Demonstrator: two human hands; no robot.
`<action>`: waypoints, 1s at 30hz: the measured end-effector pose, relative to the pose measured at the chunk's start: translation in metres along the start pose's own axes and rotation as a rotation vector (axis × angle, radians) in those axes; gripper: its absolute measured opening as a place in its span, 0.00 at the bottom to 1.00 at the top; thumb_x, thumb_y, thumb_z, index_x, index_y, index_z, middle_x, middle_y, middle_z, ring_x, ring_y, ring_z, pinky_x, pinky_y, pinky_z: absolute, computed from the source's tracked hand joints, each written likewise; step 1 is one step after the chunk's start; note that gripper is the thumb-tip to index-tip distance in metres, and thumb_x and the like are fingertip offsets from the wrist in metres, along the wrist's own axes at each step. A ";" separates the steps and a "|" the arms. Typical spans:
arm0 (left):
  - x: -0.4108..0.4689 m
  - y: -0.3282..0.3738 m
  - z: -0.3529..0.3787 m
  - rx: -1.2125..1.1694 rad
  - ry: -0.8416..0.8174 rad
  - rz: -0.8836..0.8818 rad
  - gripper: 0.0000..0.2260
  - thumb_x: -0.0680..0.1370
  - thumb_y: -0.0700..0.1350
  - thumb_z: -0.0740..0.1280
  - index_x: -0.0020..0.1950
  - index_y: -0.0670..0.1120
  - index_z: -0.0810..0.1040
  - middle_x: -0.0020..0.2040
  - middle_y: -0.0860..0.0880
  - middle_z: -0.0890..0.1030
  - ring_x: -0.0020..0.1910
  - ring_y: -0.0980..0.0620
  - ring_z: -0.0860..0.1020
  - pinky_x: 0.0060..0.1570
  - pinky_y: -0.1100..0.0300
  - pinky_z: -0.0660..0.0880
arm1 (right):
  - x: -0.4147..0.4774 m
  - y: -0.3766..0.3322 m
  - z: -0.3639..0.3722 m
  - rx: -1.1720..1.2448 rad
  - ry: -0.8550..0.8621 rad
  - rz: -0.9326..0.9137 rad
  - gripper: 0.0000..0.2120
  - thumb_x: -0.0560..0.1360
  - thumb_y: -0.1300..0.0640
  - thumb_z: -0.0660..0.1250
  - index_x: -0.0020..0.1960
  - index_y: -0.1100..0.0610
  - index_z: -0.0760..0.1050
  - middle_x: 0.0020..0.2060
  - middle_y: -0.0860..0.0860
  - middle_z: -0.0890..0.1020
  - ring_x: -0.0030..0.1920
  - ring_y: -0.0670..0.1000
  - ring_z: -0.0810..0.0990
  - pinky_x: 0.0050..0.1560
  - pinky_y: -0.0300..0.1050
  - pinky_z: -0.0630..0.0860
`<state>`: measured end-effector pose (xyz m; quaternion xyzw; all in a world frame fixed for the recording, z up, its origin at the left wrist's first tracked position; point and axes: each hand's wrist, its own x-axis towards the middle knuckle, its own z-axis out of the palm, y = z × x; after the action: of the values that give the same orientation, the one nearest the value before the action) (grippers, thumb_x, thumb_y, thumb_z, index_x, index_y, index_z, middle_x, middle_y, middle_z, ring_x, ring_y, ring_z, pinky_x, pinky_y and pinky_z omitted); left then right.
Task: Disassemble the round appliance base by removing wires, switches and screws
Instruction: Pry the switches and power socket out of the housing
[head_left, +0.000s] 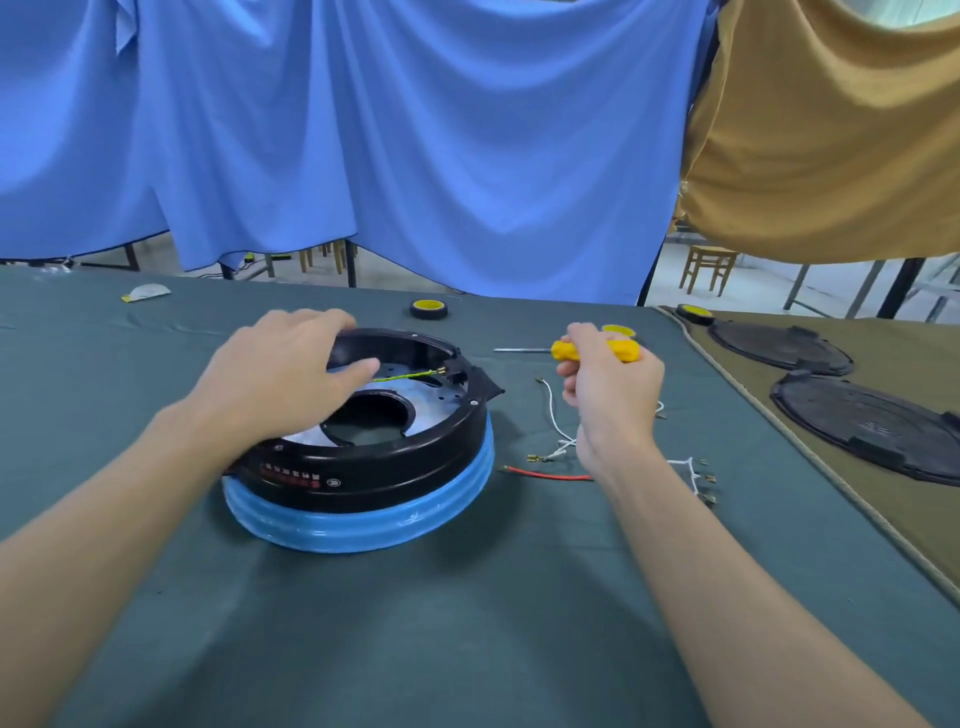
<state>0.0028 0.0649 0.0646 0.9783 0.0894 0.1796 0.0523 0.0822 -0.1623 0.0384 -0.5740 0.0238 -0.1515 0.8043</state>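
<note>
Two bare forearms (130, 493) reach in from the bottom edge over the bench (467, 597), which is covered in smooth dark green cloth. At far left, near the back edge, lies one white half-round scrap (147, 292).

The left hand (291, 374) holds the round appliance base (363, 457). Its fingers are curled over the far left rim and its thumb lies inside. The base sits left of centre on the bench. It is one glossy black plastic ring above a ribbed blue band, with a pale inner plate cut by a round hole. One green-yellow wire (410, 375) crosses inside it.

Behind the base lies one black tape roll (428, 309) with a yellow core.

The right hand (613, 395) grips one screwdriver (576, 351). Its fingers are wrapped round the yellow handle, and the metal shaft points left.

Below this hand, loose white wires (558, 426) with small brass terminals and one red wire (550, 474) lie on the cloth.

At right, on olive cloth, lie two black round covers (872, 423) and a second tape roll (695, 313).
</note>
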 end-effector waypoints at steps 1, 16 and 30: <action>0.000 -0.006 0.002 -0.004 -0.024 -0.023 0.22 0.78 0.62 0.60 0.66 0.52 0.72 0.62 0.50 0.78 0.61 0.44 0.73 0.58 0.46 0.72 | -0.004 0.002 0.003 -0.018 -0.055 -0.008 0.09 0.71 0.61 0.70 0.33 0.55 0.75 0.26 0.51 0.80 0.27 0.48 0.73 0.27 0.39 0.66; 0.023 -0.047 0.025 -0.145 -0.092 -0.180 0.21 0.78 0.62 0.62 0.61 0.47 0.71 0.57 0.48 0.76 0.55 0.42 0.73 0.51 0.50 0.69 | -0.040 0.017 0.021 -0.677 -0.132 -0.705 0.11 0.75 0.55 0.69 0.33 0.54 0.78 0.31 0.39 0.79 0.32 0.41 0.75 0.38 0.25 0.65; 0.018 -0.060 0.033 -0.511 -0.010 -0.441 0.12 0.73 0.36 0.60 0.51 0.44 0.79 0.44 0.40 0.78 0.44 0.37 0.77 0.33 0.57 0.68 | -0.044 0.030 0.025 -0.636 -0.132 -0.684 0.19 0.74 0.49 0.63 0.32 0.61 0.78 0.25 0.56 0.75 0.29 0.55 0.72 0.38 0.47 0.71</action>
<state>0.0215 0.1251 0.0323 0.8914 0.2506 0.1759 0.3340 0.0520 -0.1190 0.0133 -0.7752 -0.1725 -0.3563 0.4923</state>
